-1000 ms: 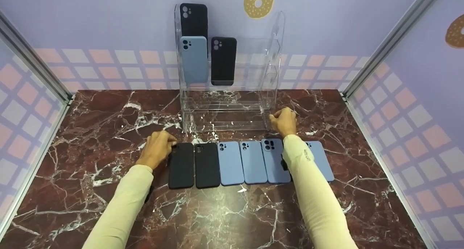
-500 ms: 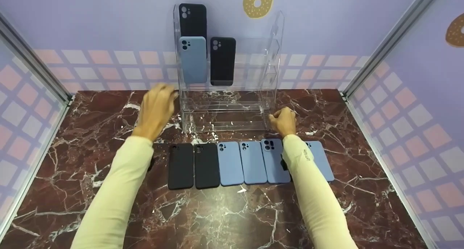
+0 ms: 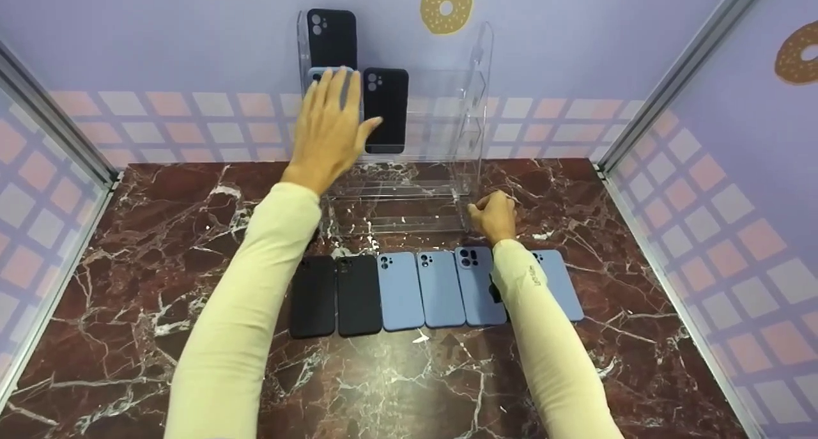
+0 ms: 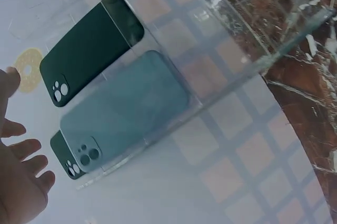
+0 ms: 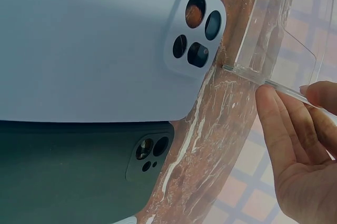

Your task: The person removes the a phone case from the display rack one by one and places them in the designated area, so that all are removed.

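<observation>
My left hand (image 3: 329,129) is raised in front of the clear display stand (image 3: 441,87), fingers spread, covering most of a blue phone case (image 4: 126,111). In the left wrist view the fingers are apart from that case and hold nothing. Beside it in the same tier leans a black phone case (image 3: 391,107); another black case (image 3: 333,36) stands in the tier above. Down at the stand's lower right side, my right hand (image 3: 495,215) pinches its clear edge (image 5: 284,90) between thumb and fingers.
Before the stand lies a row of phone cases: black ones (image 3: 313,298) at left, blue ones (image 3: 402,292) in the middle, another blue (image 3: 562,285) at right. The right forearm hides a dark case (image 5: 79,176). Patterned walls (image 3: 575,36) enclose the marbled table (image 3: 383,388).
My left hand has left the near black case and risen up and rightward to the front of the blue case on the stand, fingers spreading. The right hand keeps its place on the stand.
</observation>
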The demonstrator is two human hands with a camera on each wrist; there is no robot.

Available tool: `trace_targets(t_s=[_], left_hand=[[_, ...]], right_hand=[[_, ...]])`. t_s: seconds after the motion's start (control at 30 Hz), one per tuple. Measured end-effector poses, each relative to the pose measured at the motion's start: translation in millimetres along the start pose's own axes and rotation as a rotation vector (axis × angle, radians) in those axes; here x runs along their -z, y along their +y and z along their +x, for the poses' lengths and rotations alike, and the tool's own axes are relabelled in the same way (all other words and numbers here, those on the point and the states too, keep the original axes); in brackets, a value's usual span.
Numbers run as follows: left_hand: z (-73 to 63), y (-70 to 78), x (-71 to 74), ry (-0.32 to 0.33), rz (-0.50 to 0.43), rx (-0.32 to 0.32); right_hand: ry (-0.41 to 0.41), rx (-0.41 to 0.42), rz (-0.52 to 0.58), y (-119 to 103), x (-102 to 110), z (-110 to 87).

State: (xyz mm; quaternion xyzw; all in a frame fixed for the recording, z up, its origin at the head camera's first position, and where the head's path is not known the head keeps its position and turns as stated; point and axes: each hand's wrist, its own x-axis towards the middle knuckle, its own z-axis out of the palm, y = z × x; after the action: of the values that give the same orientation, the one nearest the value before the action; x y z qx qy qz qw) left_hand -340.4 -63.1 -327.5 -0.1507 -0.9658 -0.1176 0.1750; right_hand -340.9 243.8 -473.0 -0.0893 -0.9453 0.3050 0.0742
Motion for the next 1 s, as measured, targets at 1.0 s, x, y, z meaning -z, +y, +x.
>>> trace_targets(t_s=[1.0], left_hand=[[43.1,26.3,1.0,-0.080,0.117,0.011]], right_hand=[[0.012,0.005,0.026,-16.4,-2.3,-14.0]])
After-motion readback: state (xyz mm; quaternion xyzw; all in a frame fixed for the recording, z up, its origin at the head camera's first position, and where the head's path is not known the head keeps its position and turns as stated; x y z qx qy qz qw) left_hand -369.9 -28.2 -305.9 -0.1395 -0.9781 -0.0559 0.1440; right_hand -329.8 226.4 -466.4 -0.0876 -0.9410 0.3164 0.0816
